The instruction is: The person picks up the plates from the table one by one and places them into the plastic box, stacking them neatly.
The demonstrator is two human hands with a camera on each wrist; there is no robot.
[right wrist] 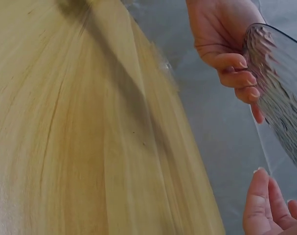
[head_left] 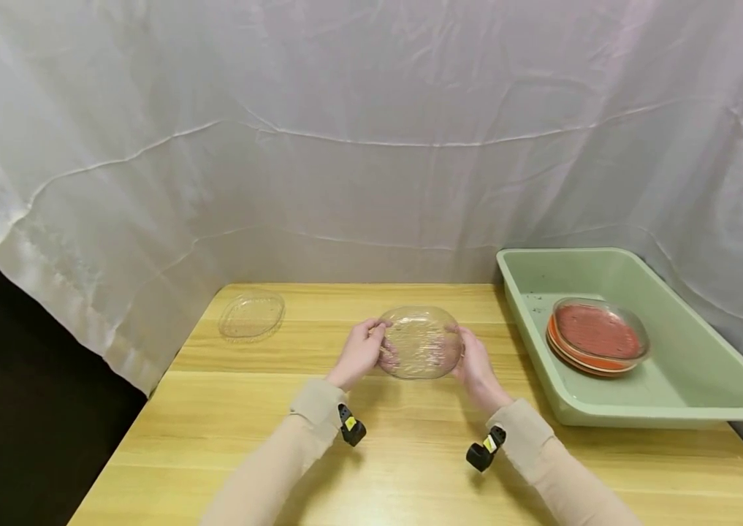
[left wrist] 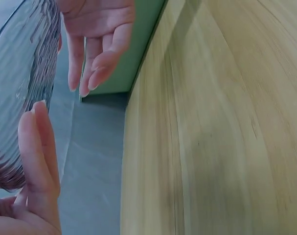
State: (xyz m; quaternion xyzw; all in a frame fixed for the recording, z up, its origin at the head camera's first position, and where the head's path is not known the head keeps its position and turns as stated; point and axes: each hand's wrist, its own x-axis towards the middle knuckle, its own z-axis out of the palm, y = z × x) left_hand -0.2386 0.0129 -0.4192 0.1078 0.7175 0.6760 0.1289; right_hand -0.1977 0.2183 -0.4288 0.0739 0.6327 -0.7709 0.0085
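Note:
A clear glass plate [head_left: 420,342] with a rippled surface is held up over the table, tilted, by both hands. My left hand [head_left: 362,351] grips its left rim, thumb on the near face and fingers behind the glass. At the opposite rim, my right hand [head_left: 474,361] holds the plate with its thumb side, and some of its fingers show through the glass. In the left wrist view the right hand's lower fingers [left wrist: 106,58] hang loosely below the plate. From the right wrist view, the left hand's fingers [right wrist: 239,78] curl against the rippled underside.
Another clear glass plate [head_left: 252,315] lies at the table's back left. To the right stands a green basin [head_left: 687,351] with a stack of orange-red plates [head_left: 597,332] inside, a glass one on top. A grey-white curtain [head_left: 371,190] hangs behind the wooden table [head_left: 410,467].

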